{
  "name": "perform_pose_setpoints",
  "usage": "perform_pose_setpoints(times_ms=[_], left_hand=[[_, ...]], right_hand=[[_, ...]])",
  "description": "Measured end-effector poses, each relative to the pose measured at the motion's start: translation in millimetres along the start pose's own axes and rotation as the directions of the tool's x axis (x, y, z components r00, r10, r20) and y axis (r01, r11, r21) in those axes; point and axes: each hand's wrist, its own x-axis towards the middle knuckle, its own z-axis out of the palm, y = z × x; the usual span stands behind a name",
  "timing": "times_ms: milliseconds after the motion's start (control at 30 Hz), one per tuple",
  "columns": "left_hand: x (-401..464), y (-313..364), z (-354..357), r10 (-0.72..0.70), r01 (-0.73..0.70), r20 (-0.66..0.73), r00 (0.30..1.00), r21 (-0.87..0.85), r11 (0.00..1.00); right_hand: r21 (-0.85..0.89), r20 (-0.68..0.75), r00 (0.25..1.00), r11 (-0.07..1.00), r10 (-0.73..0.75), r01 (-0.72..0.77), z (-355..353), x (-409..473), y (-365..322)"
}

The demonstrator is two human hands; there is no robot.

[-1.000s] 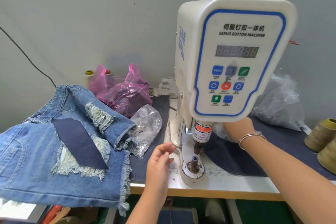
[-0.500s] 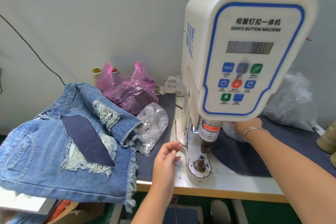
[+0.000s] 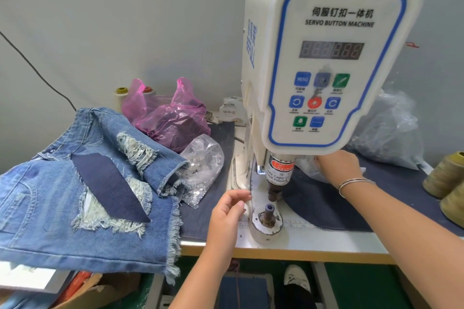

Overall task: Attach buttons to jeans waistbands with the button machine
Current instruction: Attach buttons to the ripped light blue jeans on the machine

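Observation:
The white servo button machine [image 3: 326, 57] stands on the table. Its upper punch [image 3: 275, 190] hangs above the bare lower die [image 3: 268, 213]. My left hand [image 3: 227, 213] hovers just left of the die, fingers loosely curled, with nothing visible in them. My right hand [image 3: 336, 168] reaches behind the punch into a crumpled clear plastic bag [image 3: 305, 165]; its fingertips are hidden there. A pile of ripped blue jeans shorts [image 3: 75, 195] lies at the left, apart from the machine. A clear bag of metal buttons [image 3: 203, 165] sits between the jeans and the machine.
A pink plastic bag [image 3: 173, 120] and thread spools [image 3: 121, 98] stand at the back left. A large clear bag [image 3: 386, 130] and olive thread cones [image 3: 447, 175] are at the right. Dark denim cloth [image 3: 326, 206] covers the table [image 3: 326, 246] behind the die.
The view has drifted left, so the machine sits further right in frame. My left hand stays beside the lower die and my right hand stays in the clear bag.

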Motion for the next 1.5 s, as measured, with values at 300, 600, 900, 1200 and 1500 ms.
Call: perform_pose_setpoints(times_ms=[300, 600, 900, 1200, 1500], left_hand=[[-6.1, 25.1, 4.4, 0.121, -0.161, 0.218, 0.968, 0.175, 0.971], [-9.6, 33.3, 12.3, 0.204, -0.272, 0.255, 0.945, 0.272, 0.923], [-6.6, 21.8, 13.9, 0.084, -0.122, 0.167, 0.982, 0.231, 0.965], [-11.5, 26.1, 20.3, -0.035, 0.023, 0.103, 0.994, 0.114, 0.993], [-18.3, 26.7, 27.7, -0.133, 0.132, -0.028, 0.991, -0.033, 0.991]], right_hand=[[0.177, 0.081, 0.993, 0.979, 0.084, -0.097, 1.0, -2.0, -0.3], [0.302, -0.147, 0.984, 0.952, 0.102, -0.054, 6.8, -13.1, 3.6], [0.952, 0.304, 0.950, -0.072, 0.069, -0.299, -8.3, -134.5, -60.6], [0.855, 0.364, 0.931, -0.398, 0.005, -0.332, -12.8, -166.5, -95.7], [0.861, 0.347, 0.931, -0.433, 0.118, -0.266, 1.5, -163.9, -110.4]])
